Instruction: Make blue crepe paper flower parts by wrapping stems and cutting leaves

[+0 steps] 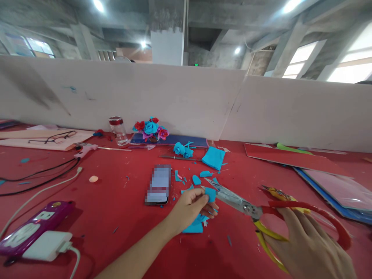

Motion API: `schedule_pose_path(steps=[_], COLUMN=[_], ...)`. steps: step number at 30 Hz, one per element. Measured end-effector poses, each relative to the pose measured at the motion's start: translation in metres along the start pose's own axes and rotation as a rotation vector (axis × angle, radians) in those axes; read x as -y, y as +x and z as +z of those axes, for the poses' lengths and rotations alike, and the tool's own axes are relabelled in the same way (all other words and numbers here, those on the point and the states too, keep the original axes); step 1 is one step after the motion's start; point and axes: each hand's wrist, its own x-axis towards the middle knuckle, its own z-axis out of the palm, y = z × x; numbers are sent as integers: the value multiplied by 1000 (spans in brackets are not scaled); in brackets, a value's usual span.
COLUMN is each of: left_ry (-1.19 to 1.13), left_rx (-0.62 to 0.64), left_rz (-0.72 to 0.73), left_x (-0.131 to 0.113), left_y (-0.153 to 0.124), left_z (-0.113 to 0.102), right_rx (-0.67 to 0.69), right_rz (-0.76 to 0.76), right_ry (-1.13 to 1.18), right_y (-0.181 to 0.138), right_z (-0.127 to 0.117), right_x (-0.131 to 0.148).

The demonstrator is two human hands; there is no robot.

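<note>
My left hand (pixel 190 207) pinches a small piece of blue foam paper (pixel 210 193) just above the red table. My right hand (pixel 308 246) grips the red and yellow handles of a large pair of scissors (pixel 241 203), whose metal blades point left and meet the blue piece. More blue offcuts (pixel 194 226) lie under my left hand. A larger blue sheet (pixel 214 157) and small blue foam roses (pixel 183 150) lie further back.
A phone (pixel 158 185) lies left of my hand. A power strip (pixel 31 228) with a white charger and cables sits at the left. A glass jar (pixel 118 130), a paper flower bouquet (pixel 151 129), glasses (pixel 55 137) and coloured sheets (pixel 290 157) line the white partition.
</note>
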Motion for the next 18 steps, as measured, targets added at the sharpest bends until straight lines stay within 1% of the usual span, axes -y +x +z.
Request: schedule_pose_path(steps=[8,13,16,18], left_ry=[67,63,67,72], left_rx=[-1,16,13,10], left_rz=[7,19,20,16], left_x=[6,3,2,2], left_y=[2,1,1,1], left_z=[-5,-5,-6,-6], right_rx=[13,105,132,136], right_rz=[-16,-69,-51,-15], right_ry=[33,49,56,109], right_y=[-1,-9,-10,-10], right_z=[4,5,5,5], right_x=[-6,-14,-15,-16])
